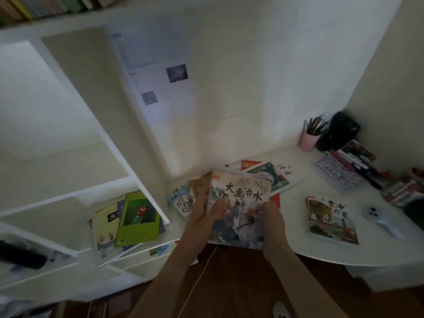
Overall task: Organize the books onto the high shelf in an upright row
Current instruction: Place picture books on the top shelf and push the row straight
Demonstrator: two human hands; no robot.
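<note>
Hands grip one picture book [238,210] above the desk [344,253], left hand [202,210] and right hand [271,222] fingers clamped on opposite side edges, likely to lift it clear of loose books [270,177] beyond the fingertips toward the high shelf [46,10]

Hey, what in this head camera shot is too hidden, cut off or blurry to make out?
- High shelf books: cut off by the top edge, so whether they stand upright cannot be told.
- Books under the painted picture book: covers mostly hidden by it, by the left hand and the right hand.
- Paper sheets on the wall: too blurred to read.
- Dark object on a lower shelf: dim, unidentifiable.
</note>
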